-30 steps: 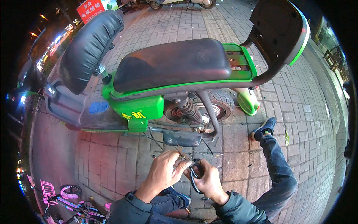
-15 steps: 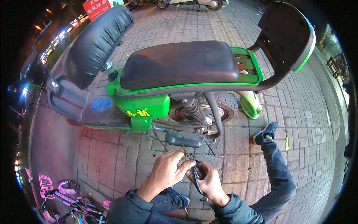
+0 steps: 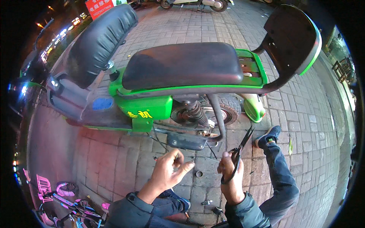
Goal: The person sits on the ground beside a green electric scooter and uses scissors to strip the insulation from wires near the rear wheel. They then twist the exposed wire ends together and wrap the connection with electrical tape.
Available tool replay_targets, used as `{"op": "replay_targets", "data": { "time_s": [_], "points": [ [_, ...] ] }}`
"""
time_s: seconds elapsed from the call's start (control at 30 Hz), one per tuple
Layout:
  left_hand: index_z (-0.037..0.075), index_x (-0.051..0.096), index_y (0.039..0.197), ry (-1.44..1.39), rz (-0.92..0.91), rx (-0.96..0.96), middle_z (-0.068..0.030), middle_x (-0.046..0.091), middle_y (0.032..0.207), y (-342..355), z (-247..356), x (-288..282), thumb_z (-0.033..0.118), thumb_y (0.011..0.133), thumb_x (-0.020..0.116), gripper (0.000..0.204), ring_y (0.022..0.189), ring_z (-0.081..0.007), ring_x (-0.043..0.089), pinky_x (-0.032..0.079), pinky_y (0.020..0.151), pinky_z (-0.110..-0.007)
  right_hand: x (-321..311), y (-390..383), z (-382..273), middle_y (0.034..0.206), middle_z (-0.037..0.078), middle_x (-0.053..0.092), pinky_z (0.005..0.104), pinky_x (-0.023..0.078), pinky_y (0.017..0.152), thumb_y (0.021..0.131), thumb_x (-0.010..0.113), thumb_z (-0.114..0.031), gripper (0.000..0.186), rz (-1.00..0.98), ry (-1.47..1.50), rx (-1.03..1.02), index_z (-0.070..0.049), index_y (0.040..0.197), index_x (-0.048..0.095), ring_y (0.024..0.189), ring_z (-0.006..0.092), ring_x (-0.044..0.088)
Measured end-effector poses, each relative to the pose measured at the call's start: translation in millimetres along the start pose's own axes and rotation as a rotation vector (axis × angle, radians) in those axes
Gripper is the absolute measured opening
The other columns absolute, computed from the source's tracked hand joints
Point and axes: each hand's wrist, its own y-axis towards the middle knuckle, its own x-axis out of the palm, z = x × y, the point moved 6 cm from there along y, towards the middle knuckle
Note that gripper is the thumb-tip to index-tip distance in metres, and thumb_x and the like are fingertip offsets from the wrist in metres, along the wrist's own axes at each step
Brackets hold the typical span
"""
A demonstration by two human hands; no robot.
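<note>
My right hand (image 3: pixel 232 180) grips a pair of scissors (image 3: pixel 246 140) with black handles, the blades pointing up and slightly apart. To its left, my left hand (image 3: pixel 165 173) has its fingers curled and its thumb spread away from them, with nothing visible between. Just beyond both hands stands a green electric scooter (image 3: pixel 152 108) with a black seat (image 3: pixel 182 64). A dark bracket (image 3: pixel 187 141) sits low on its side, near the rear wheel (image 3: pixel 230 110). Thin dark wires (image 3: pixel 159 140) hang beside the bracket, close to my left fingers; their ends are hard to make out.
A small dark ring (image 3: pixel 199 174) and a small metallic piece (image 3: pixel 207 202) lie on the paving. At lower left is a pink and black child's bicycle (image 3: pixel 61 199). Another scooter (image 3: pixel 194 3) stands far back, and a chair (image 3: pixel 338 71) is at far right.
My hands have moved apart from their joined position. The right hand went right and turned the scissors blades upward; the left thumb has come away from what it pinched.
</note>
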Motion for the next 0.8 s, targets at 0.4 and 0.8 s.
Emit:
{"op": "replay_targets", "data": {
  "time_s": [0.4, 0.8],
  "points": [
    [-0.001, 0.049, 0.109, -0.517, 0.089, -0.015, -0.0069, 0.062, 0.095, 5.6, -15.4, -1.0, 0.003, 0.098, 0.060, 0.016, 0.085, -0.0110, 0.063, 0.051, 0.077, -0.025, 84.8, 33.8, -22.1, 0.110, 0.012, 0.067, 0.0299, 0.049, 0.091, 0.083, 0.079, -0.006, 0.032, -0.531, -0.175, -0.269, -0.005, 0.095, 0.049, 0.102, 0.0144, 0.061],
    [0.002, 0.052, 0.106, -0.772, 0.105, 0.067, -0.0092, 0.066, 0.095, 10.1, -5.3, -5.1, 0.005, 0.098, 0.059, 0.011, 0.088, -0.0129, 0.062, 0.051, 0.079, -0.027, 79.2, 34.3, 27.2, 0.079, 0.000, 0.062, 0.0222, 0.044, 0.066, 0.085, 0.080, -0.014, 0.029, -0.418, -0.144, 0.102, -0.007, 0.088, 0.052, 0.074, 0.0064, 0.056]
  ]
}}
